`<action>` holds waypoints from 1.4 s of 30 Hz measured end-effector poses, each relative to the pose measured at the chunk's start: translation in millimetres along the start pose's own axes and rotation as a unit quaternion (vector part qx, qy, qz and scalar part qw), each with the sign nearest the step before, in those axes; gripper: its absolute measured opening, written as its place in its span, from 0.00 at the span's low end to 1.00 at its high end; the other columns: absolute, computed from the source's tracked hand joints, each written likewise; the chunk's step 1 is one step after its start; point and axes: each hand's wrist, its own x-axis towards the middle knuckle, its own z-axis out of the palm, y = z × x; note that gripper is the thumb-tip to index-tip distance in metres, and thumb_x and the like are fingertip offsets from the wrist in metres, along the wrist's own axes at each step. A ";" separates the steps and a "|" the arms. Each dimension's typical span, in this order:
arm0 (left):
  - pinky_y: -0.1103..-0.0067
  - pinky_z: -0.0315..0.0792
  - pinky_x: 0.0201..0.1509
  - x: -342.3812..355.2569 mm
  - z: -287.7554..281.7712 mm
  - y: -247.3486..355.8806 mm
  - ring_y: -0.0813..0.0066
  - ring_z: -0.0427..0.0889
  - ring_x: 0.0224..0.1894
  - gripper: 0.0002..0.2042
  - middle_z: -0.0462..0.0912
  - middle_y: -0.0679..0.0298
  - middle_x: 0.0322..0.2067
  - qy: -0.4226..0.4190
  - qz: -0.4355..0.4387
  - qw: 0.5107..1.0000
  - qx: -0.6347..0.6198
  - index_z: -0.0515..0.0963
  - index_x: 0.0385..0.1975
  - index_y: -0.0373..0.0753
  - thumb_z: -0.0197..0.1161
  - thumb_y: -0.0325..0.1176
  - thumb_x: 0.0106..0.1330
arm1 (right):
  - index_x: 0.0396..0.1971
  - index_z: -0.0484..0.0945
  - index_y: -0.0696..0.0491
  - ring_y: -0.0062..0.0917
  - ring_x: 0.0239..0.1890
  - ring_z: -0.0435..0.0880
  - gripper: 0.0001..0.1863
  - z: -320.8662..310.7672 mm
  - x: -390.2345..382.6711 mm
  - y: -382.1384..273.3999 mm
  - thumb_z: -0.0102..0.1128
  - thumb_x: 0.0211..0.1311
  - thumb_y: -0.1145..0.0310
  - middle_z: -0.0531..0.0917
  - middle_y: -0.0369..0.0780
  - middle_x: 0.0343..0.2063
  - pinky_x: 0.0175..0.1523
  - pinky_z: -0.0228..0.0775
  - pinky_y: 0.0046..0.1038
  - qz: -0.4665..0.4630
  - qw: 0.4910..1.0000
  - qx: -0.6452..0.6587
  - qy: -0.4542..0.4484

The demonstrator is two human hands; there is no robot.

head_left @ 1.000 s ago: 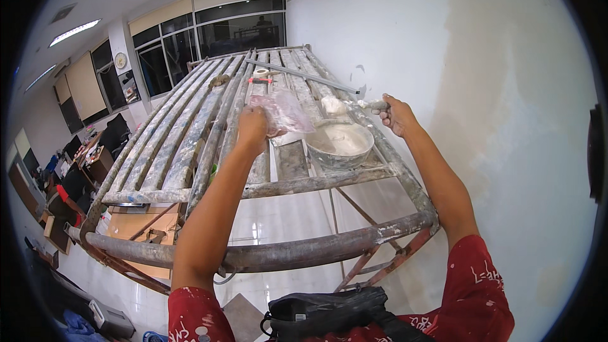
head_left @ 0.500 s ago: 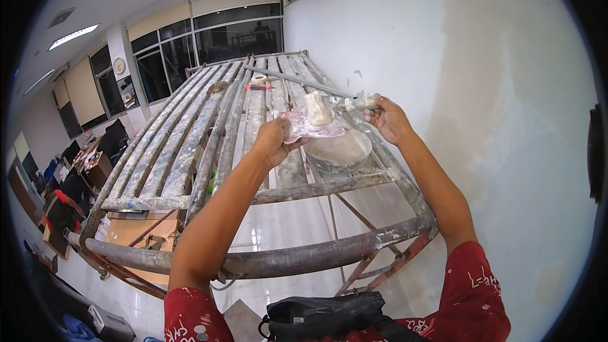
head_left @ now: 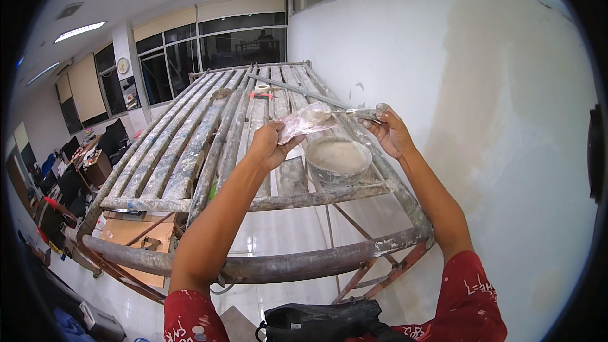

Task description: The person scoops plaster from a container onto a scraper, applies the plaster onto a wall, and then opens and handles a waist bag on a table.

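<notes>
My left hand (head_left: pixel 271 147) is closed on the near edge of a thin, pinkish-white putty board (head_left: pixel 292 129) above the scaffold. In my right hand (head_left: pixel 392 134) is the stained handle of a putty knife (head_left: pixel 362 113), gripped by the fingers. Its blade end reaches left over the board, against a smear of pale putty (head_left: pixel 316 113); the blade's exact shape is blurred. Just below the hands stands a round bowl (head_left: pixel 341 176) of pale, wet-looking putty. A grey rectangular plate (head_left: pixel 292 177) lies beside it on the slats.
The putty-spotted scaffold platform (head_left: pixel 171 158) extends away from me. Farther along lie a red-handled tool (head_left: pixel 261 95), a roll of tape (head_left: pixel 261 88) and a long metal bar (head_left: pixel 297 90). A patched white wall (head_left: pixel 405 44) runs along the right. Desks and a person (head_left: pixel 54 218) are at lower left.
The thick lump of putty standing over the board is now low and flattened against it. My right hand has turned the putty knife; the grey plate shows more fully.
</notes>
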 end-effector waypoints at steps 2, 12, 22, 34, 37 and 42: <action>0.68 0.83 0.48 0.7 -1.2 0.1 0.59 0.80 0.47 0.15 0.75 0.48 0.48 -0.004 -0.001 1.000 -0.002 0.66 0.52 0.25 0.40 0.26 0.72 | 0.40 0.70 0.55 0.31 0.45 0.82 0.07 1.4 -1.2 0.0 0.53 0.64 0.74 0.78 0.41 0.39 0.57 0.78 0.34 -0.001 1.000 -0.003 0.002; 0.68 0.83 0.49 -0.5 -4.3 7.2 0.61 0.80 0.46 0.15 0.75 0.49 0.47 -0.004 0.007 1.000 0.003 0.65 0.53 0.26 0.41 0.27 0.71 | 0.46 0.70 0.54 0.16 0.32 0.76 0.14 -2.7 -3.2 -4.7 0.61 0.63 0.69 0.78 0.35 0.32 0.34 0.69 0.20 0.032 0.956 -0.289 -0.042; 0.71 0.81 0.48 -11.8 1.9 8.0 0.67 0.80 0.45 0.12 0.78 0.55 0.43 0.008 0.018 0.998 0.052 0.70 0.48 0.31 0.48 0.31 0.72 | 0.54 0.78 0.54 0.12 0.29 0.68 0.22 -1.5 -7.5 -16.0 0.65 0.62 0.61 0.79 0.32 0.33 0.34 0.64 0.18 0.058 0.905 -0.422 -0.020; 0.72 0.80 0.45 -15.2 5.7 5.3 0.70 0.80 0.44 0.10 0.78 0.58 0.41 -0.005 0.026 0.996 0.081 0.71 0.45 0.34 0.49 0.33 0.72 | 0.54 0.78 0.55 0.13 0.32 0.73 0.22 -17.9 -6.1 -27.9 0.64 0.62 0.62 0.82 0.35 0.38 0.37 0.67 0.19 0.064 0.902 -0.427 -0.029; 0.72 0.80 0.45 -14.4 2.9 6.0 0.70 0.80 0.43 0.09 0.78 0.58 0.41 0.011 0.046 0.994 0.096 0.72 0.44 0.35 0.50 0.33 0.72 | 0.53 0.78 0.56 0.14 0.34 0.75 0.22 -16.7 -7.2 -32.1 0.64 0.62 0.63 0.82 0.35 0.38 0.39 0.69 0.20 0.063 0.900 -0.432 -0.026; 0.70 0.79 0.47 -5.5 -5.4 8.8 0.71 0.79 0.43 0.08 0.79 0.61 0.39 -0.002 0.053 0.994 0.100 0.72 0.43 0.36 0.51 0.32 0.71 | 0.52 0.78 0.57 0.15 0.33 0.75 0.21 -25.4 -7.3 -35.0 0.64 0.62 0.62 0.82 0.35 0.41 0.38 0.69 0.21 0.026 0.881 -0.471 -0.038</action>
